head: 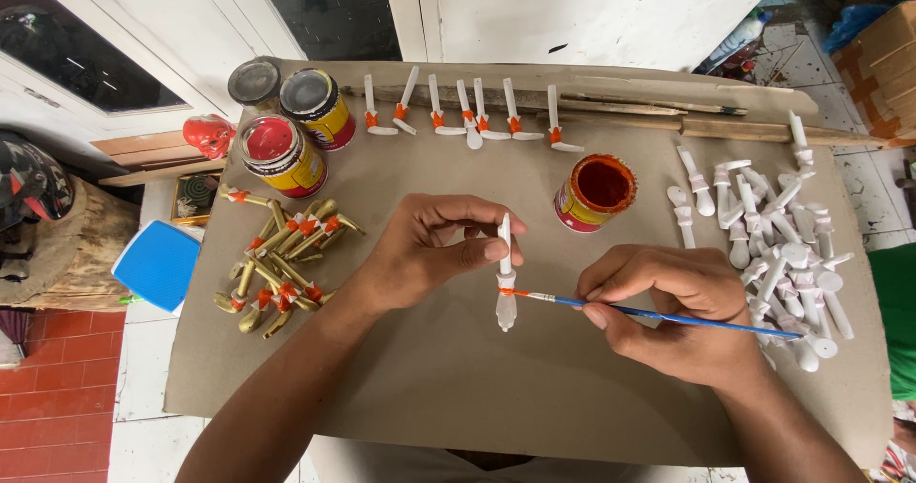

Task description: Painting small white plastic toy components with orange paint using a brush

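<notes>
The left hand (420,254) pinched a small white carved piece (505,278) upright between thumb and fingers. The right hand (677,306) gripped a blue paintbrush (658,316), its tip touching an orange band on the piece. Beyond the piece stood an open orange paint can (593,192); unpainted white pieces (782,244) lay right of the can.

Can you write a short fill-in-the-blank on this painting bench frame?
1. The left hand holds a white wooden piece while the right hand holds a blue-handled ____.
2. The open paint can nearest the hands holds ____ paint.
3. The pile of finished pieces at the left is painted ____ with orange bands.
4. The heap of pieces at the right is plain ____.

Missing words: paintbrush; orange; gold; white
</notes>
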